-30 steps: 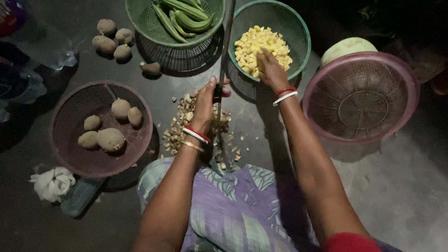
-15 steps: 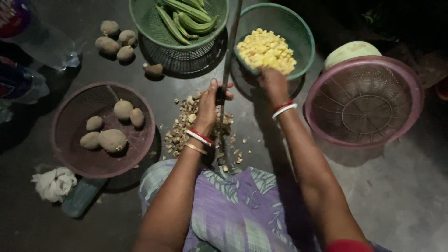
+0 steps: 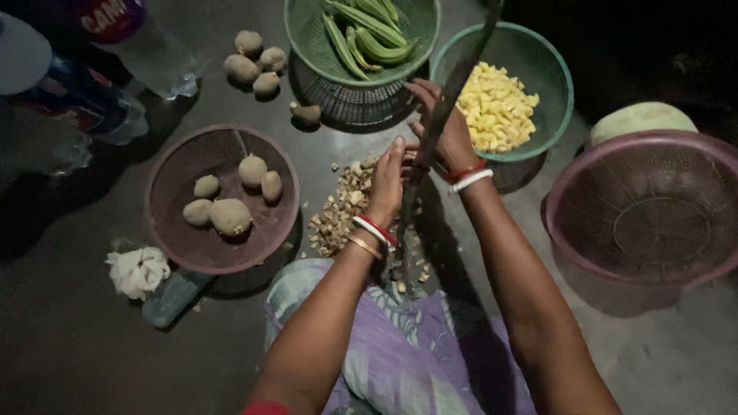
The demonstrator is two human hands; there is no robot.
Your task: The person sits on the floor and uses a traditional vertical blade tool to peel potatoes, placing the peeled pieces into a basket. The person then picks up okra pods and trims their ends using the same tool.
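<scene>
Both hands meet at the upright blade (image 3: 446,107), above the peel heap (image 3: 342,207) on the floor. Left hand (image 3: 388,180) and right hand (image 3: 442,131) seem to pinch something small against the edge; the grip itself is hidden. Best practice: fingertips behind the edge, short pushes, pieces into the cubes basket (image 3: 557,77).

The left hand (image 3: 388,178) and the right hand (image 3: 440,127) meet at an upright curved blade (image 3: 450,92) standing on the dark floor (image 3: 92,353). Beside it lies a heap of potato peelings (image 3: 338,209). A teal basket (image 3: 550,65) holds yellow potato cubes (image 3: 496,107); a maroon basket (image 3: 173,165) holds whole potatoes (image 3: 229,217).
</scene>
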